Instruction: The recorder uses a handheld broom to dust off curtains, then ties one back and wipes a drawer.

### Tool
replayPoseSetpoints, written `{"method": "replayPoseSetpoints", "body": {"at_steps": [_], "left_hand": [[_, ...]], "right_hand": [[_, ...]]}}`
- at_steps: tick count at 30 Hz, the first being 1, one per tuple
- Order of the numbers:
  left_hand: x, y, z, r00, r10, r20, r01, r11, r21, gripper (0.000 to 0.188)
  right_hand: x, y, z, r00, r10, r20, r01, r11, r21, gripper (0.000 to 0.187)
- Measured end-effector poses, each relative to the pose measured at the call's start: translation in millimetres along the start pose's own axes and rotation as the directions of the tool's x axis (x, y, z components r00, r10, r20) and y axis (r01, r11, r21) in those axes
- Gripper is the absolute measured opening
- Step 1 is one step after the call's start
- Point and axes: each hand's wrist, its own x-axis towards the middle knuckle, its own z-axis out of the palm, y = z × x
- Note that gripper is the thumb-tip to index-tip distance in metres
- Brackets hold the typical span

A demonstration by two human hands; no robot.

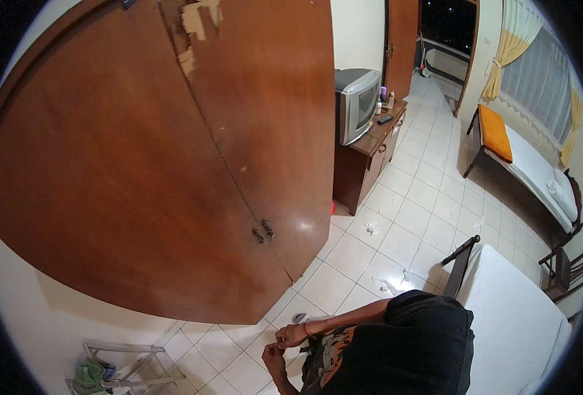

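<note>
My right hand [293, 335], with an orange-red band at its wrist, is low in the middle of the head view, its fingers bent and pinched. Just below it, my left hand [274, 357] is closed in a similar pinch, its fingertips close to the right hand's. Whatever lies between the fingers is too small to make out. Both hands are in front of my dark printed shirt [397, 349], above the tiled floor. Beyond them rises a brown wooden wardrobe [133, 164], its doors closed, with two dark metal handles [264, 230] and peeled veneer near the top.
White scraps [371, 228] lie on the tiles [334, 286]. A metal-framed rack [150, 378] with a green bundle [90, 375] stands lower left. A television [360, 105] sits on a cabinet [354, 174]. One bed [508, 309] is at right, another [535, 164] beyond it, near a chair [561, 273].
</note>
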Motion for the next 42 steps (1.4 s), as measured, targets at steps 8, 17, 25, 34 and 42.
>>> {"method": "replayPoseSetpoints", "body": {"at_steps": [8,17,25,34,42], "left_hand": [[43,30,-65,0.991,0.121,0.052,-0.129,0.976,0.177,0.018],[101,92,-180,0.977,0.198,0.074,-0.210,0.886,0.414,0.014],[137,98,-229,0.958,0.243,0.152,-0.279,0.910,0.305,0.020],[175,130,-297,0.914,0.165,0.371,-0.334,0.826,0.455,0.009],[179,136,-398,0.886,0.046,0.462,-0.307,0.805,0.508,0.010]], "right_hand": [[68,-36,1,0.998,0.004,-0.058,0.000,0.997,0.071,0.046],[174,-111,4,0.989,-0.071,-0.128,0.089,0.987,0.135,0.042],[219,-150,12,0.980,-0.020,-0.196,0.024,1.000,0.016,0.038],[280,-177,49,0.915,0.106,-0.390,-0.087,0.994,0.066,0.038],[310,-254,110,0.881,0.216,-0.421,-0.093,0.951,0.294,0.040]]}}
